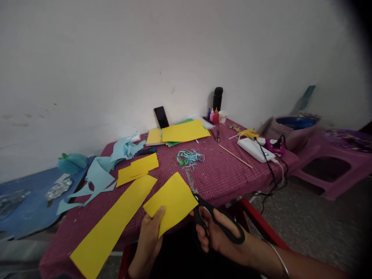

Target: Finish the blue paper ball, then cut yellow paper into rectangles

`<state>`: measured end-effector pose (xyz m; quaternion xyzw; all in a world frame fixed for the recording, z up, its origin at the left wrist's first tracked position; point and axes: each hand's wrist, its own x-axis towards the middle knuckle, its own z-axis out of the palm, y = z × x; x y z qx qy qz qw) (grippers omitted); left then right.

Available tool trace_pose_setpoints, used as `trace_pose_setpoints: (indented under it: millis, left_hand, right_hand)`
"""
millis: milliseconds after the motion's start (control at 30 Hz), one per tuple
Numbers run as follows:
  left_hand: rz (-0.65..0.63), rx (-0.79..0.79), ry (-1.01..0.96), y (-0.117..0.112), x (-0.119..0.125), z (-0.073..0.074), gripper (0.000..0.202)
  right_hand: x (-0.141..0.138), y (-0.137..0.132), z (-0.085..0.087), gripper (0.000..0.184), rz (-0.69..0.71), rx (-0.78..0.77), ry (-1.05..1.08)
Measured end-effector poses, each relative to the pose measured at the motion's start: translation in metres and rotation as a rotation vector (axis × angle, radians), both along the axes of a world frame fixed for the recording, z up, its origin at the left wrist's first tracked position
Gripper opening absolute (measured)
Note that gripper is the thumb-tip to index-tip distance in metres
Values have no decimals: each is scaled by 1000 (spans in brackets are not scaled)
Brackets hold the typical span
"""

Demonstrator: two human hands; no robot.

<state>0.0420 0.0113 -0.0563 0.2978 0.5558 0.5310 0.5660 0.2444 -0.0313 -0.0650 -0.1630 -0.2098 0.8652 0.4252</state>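
Observation:
My left hand [149, 236] pinches the lower edge of a small yellow paper sheet [171, 199], held just above the near edge of the table. My right hand [216, 234] has its fingers through the black handles of a pair of scissors [203, 207]. The blades point up and away, right beside the sheet's right edge. A long yellow paper strip [116, 224] lies on the red checked tablecloth [226, 174] to the left of my hands, and hangs over the near edge.
More yellow sheets [184, 131] and pieces [136, 168], light blue offcuts [100, 176], a shredded paper pile [189, 158], a phone [161, 117], paint bottles [213, 115], a black flask [217, 99], a thin stick [235, 156], a white power bank [255, 149] with cables. Pink stool [334, 166] at right.

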Motion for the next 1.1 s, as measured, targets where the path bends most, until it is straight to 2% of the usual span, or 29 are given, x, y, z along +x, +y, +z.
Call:
trace_pose_setpoints:
  millis: [133, 333, 500, 667, 933, 1100]
  left_hand:
    - [-24, -18, -25, 0, -1, 6, 25]
    - [-26, -49, -30, 1, 0, 5, 17]
    - [-29, -66, -108, 2, -1, 5, 20]
    - [-2, -59, -39, 2, -5, 11, 20]
    - [-124, -115, -114, -1, -8, -12, 33]
    - [-121, -107, -126, -1, -5, -17, 35]
  right_hand:
    - [-1, -3, 5, 52, -28, 1, -68]
    - [1, -1, 10, 44, -97, 64, -186]
    - [7, -2, 7, 48, 25, -51, -57]
    - [11, -6, 4, 48, 143, -43, -30]
    - [14, 2, 5, 45, 26, -2, -6]
    - [5, -1, 5, 48, -83, 2, -64]
